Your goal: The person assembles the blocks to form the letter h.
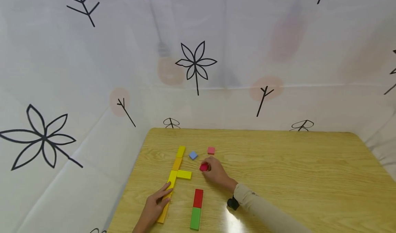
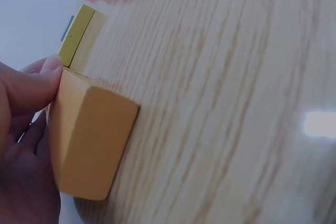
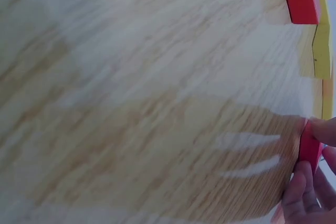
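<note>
My right hand (image 1: 216, 172) pinches a small crimson block (image 1: 204, 167) between thumb and fingers, low over the table; the right wrist view shows the same crimson block (image 3: 310, 145). My left hand (image 1: 155, 205) rests along a line of yellow and orange blocks, its fingers laid over a yellow block (image 1: 172, 178) and the long orange block (image 1: 163, 215) nearest me. In the left wrist view, the thumb touches this orange block (image 2: 94, 140). Farther up the line lie an orange block (image 1: 177, 164) and a yellow block (image 1: 180, 151). Another yellow block (image 1: 184, 175) juts rightward from it.
A small blue block (image 1: 193, 155) and a pink block (image 1: 211, 150) lie beyond my right hand. Nearer me, a red block (image 1: 198, 198) and a green block (image 1: 195, 218) stand end to end. A patterned white cloth (image 1: 235, 109) rises behind the wooden table (image 1: 294, 171).
</note>
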A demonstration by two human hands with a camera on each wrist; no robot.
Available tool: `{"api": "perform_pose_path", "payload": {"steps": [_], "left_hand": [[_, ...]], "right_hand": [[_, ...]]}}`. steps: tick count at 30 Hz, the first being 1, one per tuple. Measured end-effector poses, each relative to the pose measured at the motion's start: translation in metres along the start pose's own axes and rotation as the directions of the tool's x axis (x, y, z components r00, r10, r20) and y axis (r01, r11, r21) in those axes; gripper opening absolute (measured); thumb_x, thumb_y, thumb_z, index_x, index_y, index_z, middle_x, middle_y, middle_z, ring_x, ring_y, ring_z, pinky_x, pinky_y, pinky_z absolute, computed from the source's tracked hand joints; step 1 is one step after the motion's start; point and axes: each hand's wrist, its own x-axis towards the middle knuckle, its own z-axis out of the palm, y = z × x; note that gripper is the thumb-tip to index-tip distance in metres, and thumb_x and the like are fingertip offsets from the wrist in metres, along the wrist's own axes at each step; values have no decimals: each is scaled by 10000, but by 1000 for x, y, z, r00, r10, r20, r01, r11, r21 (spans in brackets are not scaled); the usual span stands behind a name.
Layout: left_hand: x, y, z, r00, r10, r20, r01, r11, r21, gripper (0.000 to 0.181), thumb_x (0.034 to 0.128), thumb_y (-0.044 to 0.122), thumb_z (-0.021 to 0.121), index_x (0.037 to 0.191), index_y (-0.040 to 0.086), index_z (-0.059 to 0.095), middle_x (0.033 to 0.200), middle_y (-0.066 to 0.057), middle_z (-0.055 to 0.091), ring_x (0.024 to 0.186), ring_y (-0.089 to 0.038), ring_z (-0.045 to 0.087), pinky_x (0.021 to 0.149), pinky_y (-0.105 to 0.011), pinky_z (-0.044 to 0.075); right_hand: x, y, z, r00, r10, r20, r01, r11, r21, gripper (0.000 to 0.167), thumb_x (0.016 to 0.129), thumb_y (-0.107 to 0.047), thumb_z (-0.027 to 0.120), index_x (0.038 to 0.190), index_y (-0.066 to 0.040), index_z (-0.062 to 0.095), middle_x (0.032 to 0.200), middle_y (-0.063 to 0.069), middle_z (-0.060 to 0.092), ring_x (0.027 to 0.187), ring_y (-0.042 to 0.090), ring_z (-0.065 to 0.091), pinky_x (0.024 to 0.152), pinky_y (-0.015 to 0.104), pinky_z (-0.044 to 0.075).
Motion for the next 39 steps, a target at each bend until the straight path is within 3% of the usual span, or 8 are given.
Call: {"api": "perform_pose_path", "payload": {"steps": [5,10,14,24,32,37,39], "left_hand": [[5,-23,2,1000,7,-14,-6,999,37,348,872,5,636,1213,71,652,1398,-78,480,1317,-283,386,991,-142,333],[6,-29,3,1000,3,-15,-3,999,41,349,872,26,644,1209,118,662,1397,-31,486,1316,-250,395,1016,-202,349],[6,-28,3,1000,-15,-12,15,1000,20,352,872,28,645,1208,133,664,1398,-11,483,1324,-232,381,1014,-179,329],[4,-25,4,999,-18,-29,18,1000,19,361,862,-5,644,1205,104,662,1393,-49,487,1320,-262,385,1003,-171,340],[0,-3,3,1000,-15,-23,15,1000,-7,349,858,-63,622,1199,9,647,1385,-114,488,1316,-315,375,981,-123,324],[1,-10,3,1000,-9,-29,9,1000,11,346,865,-42,624,1201,37,653,1388,-101,488,1318,-305,376,993,-146,333],[0,-6,3,999,-8,-32,9,1000,28,341,864,-27,630,1197,41,657,1384,-105,494,1311,-310,389,1001,-173,349]], "right_hand": [[-1,2,-3,1000,4,-5,-4,999,44,245,737,57,737,970,27,668,844,86,593,688,126,466,578,225,424],[-4,0,-6,998,53,17,-54,997,60,241,759,22,751,984,4,667,853,54,596,699,122,468,592,225,429],[-7,-2,-5,998,59,24,-60,996,70,238,760,5,759,981,-15,673,849,33,595,700,127,483,600,224,440],[-8,-10,-2,997,-20,68,13,995,100,226,770,-27,771,978,3,689,892,71,619,700,123,505,602,227,461],[-10,-17,1,996,-7,92,-3,994,106,219,773,-26,767,975,0,685,820,62,593,678,106,467,587,225,432],[-10,-21,5,996,-8,87,-2,993,117,217,764,-16,773,965,4,691,824,64,593,682,120,471,591,219,426],[-10,-21,7,996,-16,86,5,993,120,213,761,-15,773,960,0,697,816,59,589,678,117,469,588,215,422]]}}
